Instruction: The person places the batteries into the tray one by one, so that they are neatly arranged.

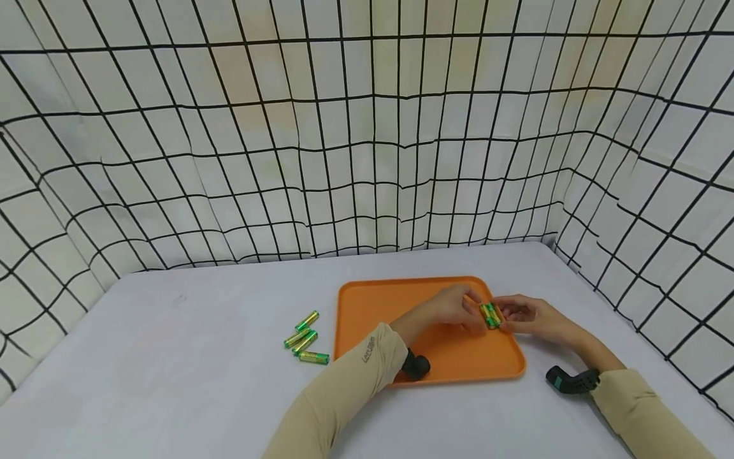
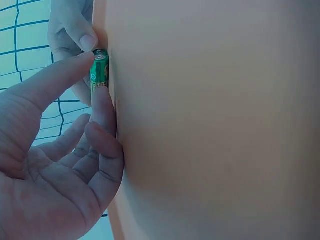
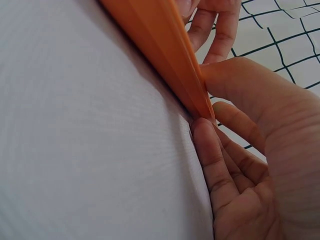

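Note:
Green-and-gold batteries (image 1: 490, 315), side by side, sit at the right edge of an orange tray (image 1: 367, 299). My left hand (image 1: 459, 309) has its thumb and index finger at the two ends of a battery (image 2: 100, 70), pinching it from the left. From the right, my right hand (image 1: 524, 313) holds the batteries between thumb and fingers. In the right wrist view, the right thumb reaches over the tray rim (image 3: 200, 95) while curled fingers (image 3: 207, 140) lie outside it; the batteries are hidden there.
Several loose batteries (image 1: 304, 342) lie on the white tabletop (image 1: 218, 357) left of the tray. A black grid net (image 1: 373, 140) over white cloth stands around the back and sides. Dark wrist devices (image 1: 573, 380) are on both forearms.

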Demonstrator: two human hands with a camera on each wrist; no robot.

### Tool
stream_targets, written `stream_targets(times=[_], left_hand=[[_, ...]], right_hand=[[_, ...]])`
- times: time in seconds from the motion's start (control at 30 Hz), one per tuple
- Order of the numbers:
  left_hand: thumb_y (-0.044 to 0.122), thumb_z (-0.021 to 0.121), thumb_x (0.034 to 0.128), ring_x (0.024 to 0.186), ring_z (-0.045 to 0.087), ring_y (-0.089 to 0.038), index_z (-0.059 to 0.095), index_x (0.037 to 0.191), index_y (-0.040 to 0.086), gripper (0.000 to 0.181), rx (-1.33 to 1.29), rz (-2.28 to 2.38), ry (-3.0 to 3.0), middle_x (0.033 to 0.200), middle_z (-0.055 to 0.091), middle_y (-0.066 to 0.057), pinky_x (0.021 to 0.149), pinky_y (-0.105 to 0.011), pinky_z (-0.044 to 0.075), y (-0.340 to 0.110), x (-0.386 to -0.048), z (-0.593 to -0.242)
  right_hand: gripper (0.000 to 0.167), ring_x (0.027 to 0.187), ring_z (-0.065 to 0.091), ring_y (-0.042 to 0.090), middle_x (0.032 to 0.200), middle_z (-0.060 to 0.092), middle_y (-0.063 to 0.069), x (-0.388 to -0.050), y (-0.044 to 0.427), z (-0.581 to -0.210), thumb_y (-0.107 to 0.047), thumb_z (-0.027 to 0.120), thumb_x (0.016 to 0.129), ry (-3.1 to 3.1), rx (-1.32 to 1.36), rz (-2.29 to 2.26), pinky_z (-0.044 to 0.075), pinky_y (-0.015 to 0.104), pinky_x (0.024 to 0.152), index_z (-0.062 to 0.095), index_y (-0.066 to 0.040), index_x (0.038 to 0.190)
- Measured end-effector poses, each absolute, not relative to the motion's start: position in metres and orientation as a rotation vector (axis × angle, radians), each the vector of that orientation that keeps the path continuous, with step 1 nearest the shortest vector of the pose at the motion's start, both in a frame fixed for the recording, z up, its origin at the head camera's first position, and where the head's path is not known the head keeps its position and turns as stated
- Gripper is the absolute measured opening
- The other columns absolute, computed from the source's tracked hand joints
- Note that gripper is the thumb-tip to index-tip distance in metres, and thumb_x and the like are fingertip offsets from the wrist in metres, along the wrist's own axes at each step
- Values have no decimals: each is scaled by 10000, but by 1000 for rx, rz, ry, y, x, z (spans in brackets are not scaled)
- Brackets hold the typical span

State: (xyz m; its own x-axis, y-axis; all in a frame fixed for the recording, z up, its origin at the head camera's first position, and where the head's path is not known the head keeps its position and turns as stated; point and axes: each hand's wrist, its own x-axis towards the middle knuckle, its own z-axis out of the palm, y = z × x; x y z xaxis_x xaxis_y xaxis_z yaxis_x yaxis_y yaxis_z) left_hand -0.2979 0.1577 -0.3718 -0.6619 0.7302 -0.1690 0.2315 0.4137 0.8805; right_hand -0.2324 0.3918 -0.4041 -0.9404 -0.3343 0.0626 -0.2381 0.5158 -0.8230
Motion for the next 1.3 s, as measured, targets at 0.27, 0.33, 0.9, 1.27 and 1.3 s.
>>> stream_targets(times=[0.27,0.33,0.9,1.27,1.3], left_hand=[[72,793,814,683,653,-147,586,1192,39,433,792,1227,2154,891,629,-5,610,-246,541,152,-295,-370],[78,797,812,690,659,-151,591,1199,43,440,782,1237,2150,898,627,-2,618,-249,543,149,-295,-368],[144,820,798,791,617,-93,627,1213,57,465,957,1228,2195,920,658,21,686,-196,492,116,-293,-359],[92,814,797,972,608,-165,634,1186,12,436,1079,1202,2167,1010,655,-37,815,-196,509,99,-288,-350],[93,813,798,981,607,-168,637,1178,19,425,1093,1195,2166,1015,654,-40,824,-193,508,97,-287,-349]], right_hand=[[518,956,560,88,1155,570,154,-232,391,-405,-146,684,924,2655,-506,-1398,501,193,799,501,9,1384],[516,958,558,90,1159,568,156,-232,391,-405,-145,682,925,2652,-508,-1398,499,191,803,501,7,1384],[504,942,560,68,1166,581,137,-230,390,-404,-142,684,924,2691,-541,-1374,491,178,800,515,11,1373],[504,945,565,74,1149,580,129,-231,390,-405,-141,681,925,2685,-545,-1384,495,178,802,511,14,1374],[503,944,564,75,1150,577,135,-230,390,-405,-135,678,926,2686,-552,-1382,495,179,800,508,19,1374]])
